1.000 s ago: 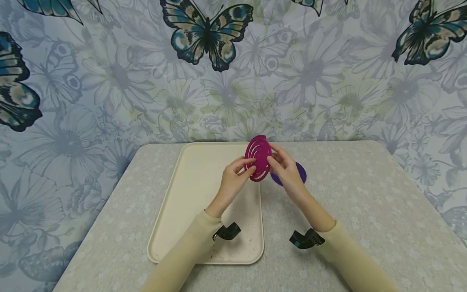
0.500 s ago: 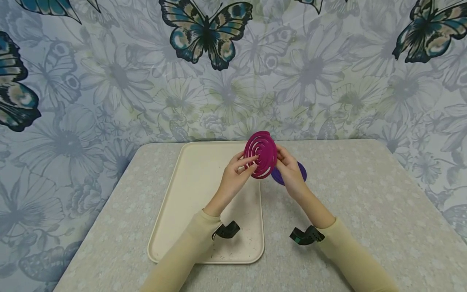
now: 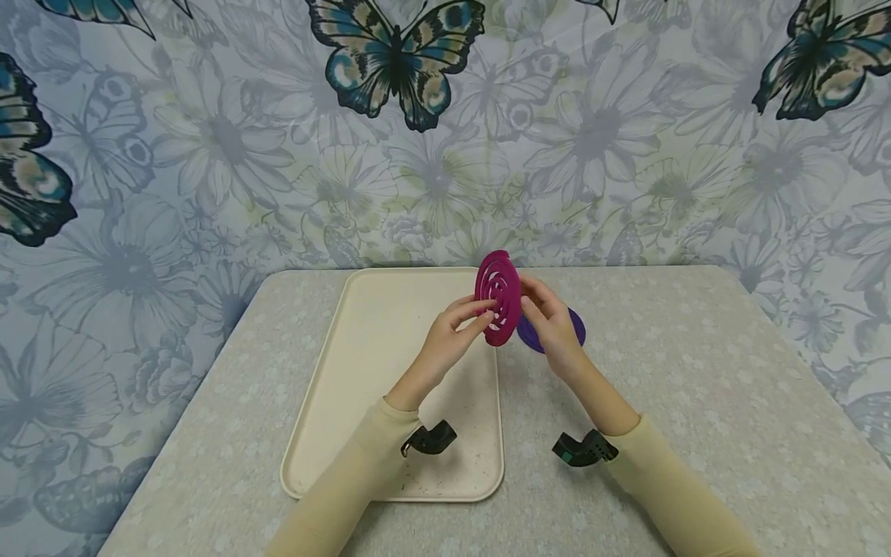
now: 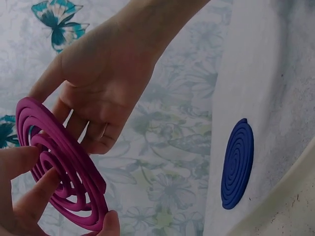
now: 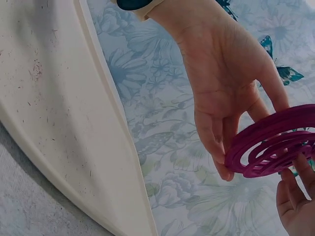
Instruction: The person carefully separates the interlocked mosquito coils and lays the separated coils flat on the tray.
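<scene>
Both hands hold a magenta disc (image 3: 513, 298), coiled like a flat spiral with gaps between its rings, upright above the tray's right edge. The left hand (image 3: 445, 340) has its fingers on the inner rings; in the left wrist view one fingertip presses near the middle of the magenta disc (image 4: 66, 142). The right hand (image 3: 554, 323) pinches the rim on the other side, its thumb at the edge in the left wrist view and its other fingers partly hidden. Behind the right hand, a purple-blue spiral disc (image 3: 578, 325) lies flat on the table, partly covered.
A cream tray (image 3: 334, 402) takes up the table's middle left, dark specks scattered on its bottom. The pale patterned table (image 3: 696, 402) runs back to a wall (image 3: 592, 201) covered with butterflies and flowers. A black camera sits on each wrist.
The magenta disc turned its broad face forward, then swung back to a narrower angle and shifted slightly right. The left fingers moved a little right with it; the right hand kept nearly its place.
</scene>
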### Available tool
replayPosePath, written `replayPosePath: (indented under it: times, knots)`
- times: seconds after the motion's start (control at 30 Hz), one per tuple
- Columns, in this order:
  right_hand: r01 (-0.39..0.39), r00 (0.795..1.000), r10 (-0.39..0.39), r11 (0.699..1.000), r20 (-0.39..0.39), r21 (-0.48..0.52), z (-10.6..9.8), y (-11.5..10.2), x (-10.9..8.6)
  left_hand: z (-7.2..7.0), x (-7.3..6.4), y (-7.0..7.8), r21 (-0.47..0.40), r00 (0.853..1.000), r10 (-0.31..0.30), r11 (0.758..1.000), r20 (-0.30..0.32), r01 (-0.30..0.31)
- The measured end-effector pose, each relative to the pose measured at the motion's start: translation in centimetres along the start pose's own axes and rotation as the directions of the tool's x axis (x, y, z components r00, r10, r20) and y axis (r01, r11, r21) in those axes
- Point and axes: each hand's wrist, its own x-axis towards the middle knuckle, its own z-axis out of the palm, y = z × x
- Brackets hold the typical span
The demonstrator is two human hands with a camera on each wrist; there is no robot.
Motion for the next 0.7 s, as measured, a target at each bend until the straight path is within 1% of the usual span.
replayPosePath:
  times: [0.13,0.27,0.37,0.5,0.57,0.63,0.7]
  knots:
    - [0.003,1.0,-0.003,1.0,0.007,-0.019,0.2,0.0,0.1,-0.3,0.0,-0.1,-0.027,0.999,-0.032,0.999,0.016,0.033]
    - [0.002,1.0,-0.002,1.0,0.003,-0.01,0.3,0.1,0.1,-0.3,0.1,-0.1,-0.116,0.997,-0.07,0.991,0.017,0.071]
    - [-0.003,1.0,0.003,1.0,0.004,0.002,0.3,0.1,0.1,-0.2,0.0,-0.1,-0.163,0.996,-0.081,0.983,0.028,0.084]
    - [-0.009,1.0,0.009,1.0,0.003,0.029,0.4,0.1,0.0,0.2,-0.1,-0.2,-0.202,0.995,-0.081,0.975,0.061,0.092]
    - [-0.005,1.0,0.005,0.999,0.004,0.046,0.4,0.1,0.0,0.4,-0.1,-0.2,-0.226,0.994,-0.084,0.969,0.068,0.098]
    - [0.001,1.0,-0.001,0.998,0.002,0.059,0.5,0.2,-0.1,0.5,-0.1,-0.3,-0.219,0.995,-0.089,0.971,0.054,0.098]
    - [0.014,1.0,-0.014,0.997,0.003,0.072,0.5,0.2,-0.1,0.7,-0.2,-0.3,-0.181,0.996,-0.081,0.98,0.026,0.084]
